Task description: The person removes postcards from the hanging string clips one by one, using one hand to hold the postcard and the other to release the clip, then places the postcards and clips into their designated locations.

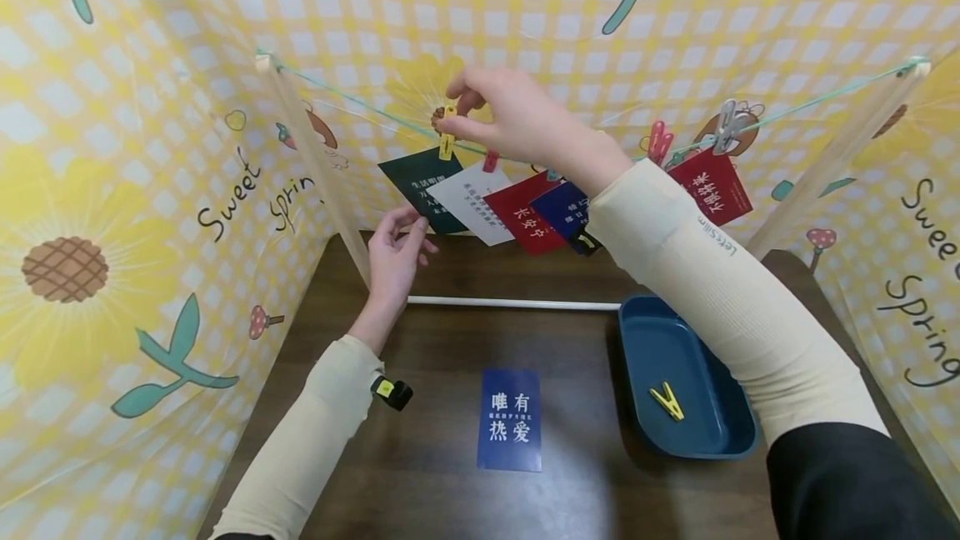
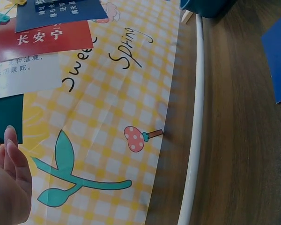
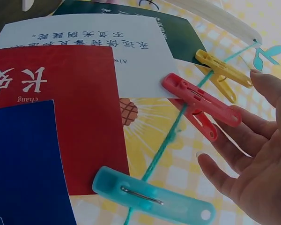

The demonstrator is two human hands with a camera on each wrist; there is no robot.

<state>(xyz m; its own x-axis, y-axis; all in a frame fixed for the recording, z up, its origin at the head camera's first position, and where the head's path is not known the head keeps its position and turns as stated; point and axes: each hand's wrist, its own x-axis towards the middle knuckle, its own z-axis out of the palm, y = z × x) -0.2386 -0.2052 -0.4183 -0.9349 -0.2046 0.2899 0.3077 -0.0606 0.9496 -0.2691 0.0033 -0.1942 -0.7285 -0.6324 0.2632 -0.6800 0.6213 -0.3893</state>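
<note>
The dark green rectangular paper card [image 1: 412, 177] hangs at the left of the row on the thin teal cord [image 1: 352, 97]; a tug at its lower edge could slip it free, since the yellow plastic clip [image 3: 220, 69] seems to bite only a corner. Farther right, a stray finger against the red plastic clip [image 3: 196, 96] might skew the white printed card [image 3: 145, 79]. As for the grip, the left hand [image 1: 396, 252] has loosely bent fingers at the green card's edge, contact uncertain. The right hand [image 1: 528, 111] has parted fingers, one tip at the yellow clip's tail, whose legs look splayed, unsqueezed.
</note>
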